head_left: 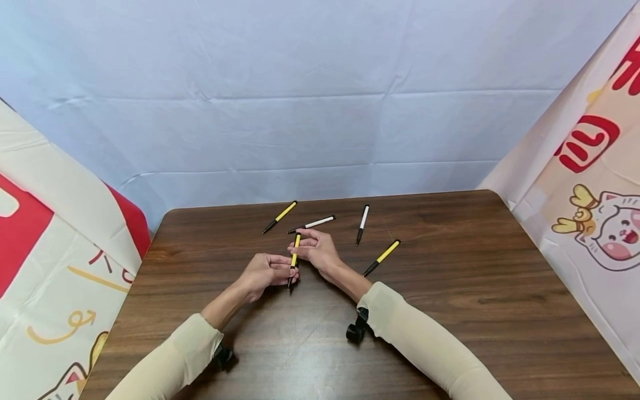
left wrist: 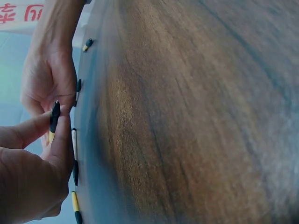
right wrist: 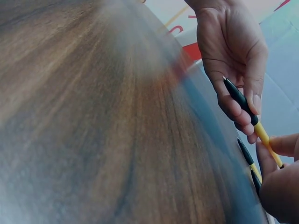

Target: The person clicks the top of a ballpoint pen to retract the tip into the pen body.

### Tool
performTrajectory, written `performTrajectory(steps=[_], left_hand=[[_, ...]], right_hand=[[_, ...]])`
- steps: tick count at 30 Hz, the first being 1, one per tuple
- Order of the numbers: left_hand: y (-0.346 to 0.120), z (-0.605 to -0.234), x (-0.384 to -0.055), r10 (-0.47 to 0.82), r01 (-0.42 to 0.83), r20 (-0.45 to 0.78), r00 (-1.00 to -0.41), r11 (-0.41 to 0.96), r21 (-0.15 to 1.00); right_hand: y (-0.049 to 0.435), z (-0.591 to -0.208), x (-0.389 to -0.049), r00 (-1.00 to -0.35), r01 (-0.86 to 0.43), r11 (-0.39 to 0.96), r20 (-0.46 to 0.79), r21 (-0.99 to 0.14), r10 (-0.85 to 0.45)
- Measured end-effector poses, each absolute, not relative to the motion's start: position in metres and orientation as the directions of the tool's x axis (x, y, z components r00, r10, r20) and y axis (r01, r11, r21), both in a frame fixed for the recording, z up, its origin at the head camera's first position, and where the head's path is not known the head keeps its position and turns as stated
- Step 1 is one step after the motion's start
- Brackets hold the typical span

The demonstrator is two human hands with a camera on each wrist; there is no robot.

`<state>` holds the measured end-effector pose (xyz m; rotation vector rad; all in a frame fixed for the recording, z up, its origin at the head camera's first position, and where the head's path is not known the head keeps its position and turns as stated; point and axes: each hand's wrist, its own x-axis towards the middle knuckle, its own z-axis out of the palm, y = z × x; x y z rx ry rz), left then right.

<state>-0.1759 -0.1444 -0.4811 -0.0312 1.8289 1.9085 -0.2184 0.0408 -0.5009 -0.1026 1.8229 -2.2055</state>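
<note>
Both hands hold one yellow pen (head_left: 295, 253) with a black grip, raised over the brown table. My left hand (head_left: 265, 272) pinches it near the black grip, whose point sticks out past the fingers toward me. At the yellow barrel's upper part, the thumb and fingers of my right hand (head_left: 320, 253) pinch the same pen. The right wrist view shows the pen (right wrist: 262, 134) slanting from one hand to the other. A white pen (head_left: 319, 222) lies just behind my right hand, partly close to its fingertips.
On the table (head_left: 450, 289) lie another yellow pen (head_left: 281, 215) at the back left, a white pen (head_left: 363, 224) at the back and a yellow pen (head_left: 384, 255) beside my right wrist. A pale cloth (head_left: 320, 139) hangs behind the table's far edge.
</note>
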Motion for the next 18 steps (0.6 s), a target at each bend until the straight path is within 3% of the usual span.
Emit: performTrajectory(steps=[6, 18], left_hand=[[-0.1437, -0.4811, -0.1747, 0.326, -0.362, -0.354, -0.877, 0.038, 0.931], [-0.1460, -0.4789, -0.1729, 0.336, -0.356, -0.345, -0.877, 0.030, 0.934]], right_hand=[[0.0436, -0.5013, -0.2171, -0.958, 0.118, -0.101, -0.086, -0.988, -0.274], [0.0410, -0.4962, -0.2177, -0.957, 0.114, -0.097, -0.083, -0.989, -0.279]])
